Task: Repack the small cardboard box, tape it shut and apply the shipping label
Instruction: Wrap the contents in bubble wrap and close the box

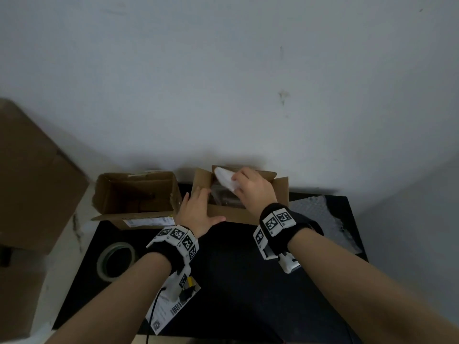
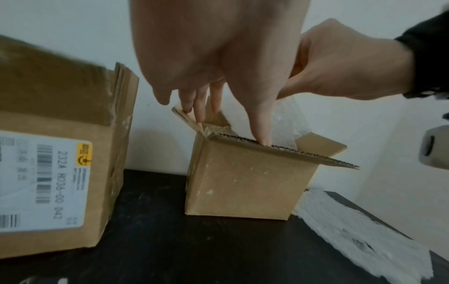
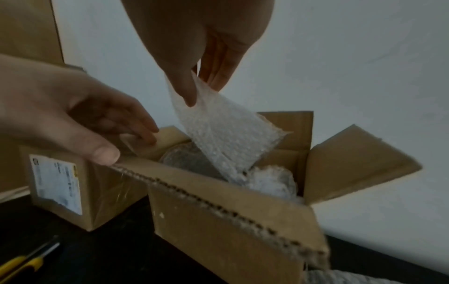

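Note:
The small cardboard box [image 1: 231, 214] stands at the back of the black table [image 1: 236, 281] with its flaps open. Over its opening, my right hand [image 1: 237, 186] pinches a strip of white bubble wrap [image 3: 218, 130] between thumb and fingers [image 3: 187, 90]; the strip's lower end hangs into the box. Wrapped contents [image 3: 272, 180] lie inside. My left hand [image 1: 202, 203] is spread, its fingers [image 2: 201, 107] resting on the left flap and its thumb [image 3: 104, 153] on the near flap's edge. A shipping label sheet [image 1: 169, 311] lies near the front, partly under my left wrist.
A second open box with a printed label [image 1: 136, 194] stands left of the small one. A tape roll [image 1: 115, 259] lies front left, a loose bubble-wrap sheet [image 1: 320, 219] at the right. A yellow utility knife [image 3: 24, 263] lies on the table. A big carton [image 1: 32, 182] stands off the left edge.

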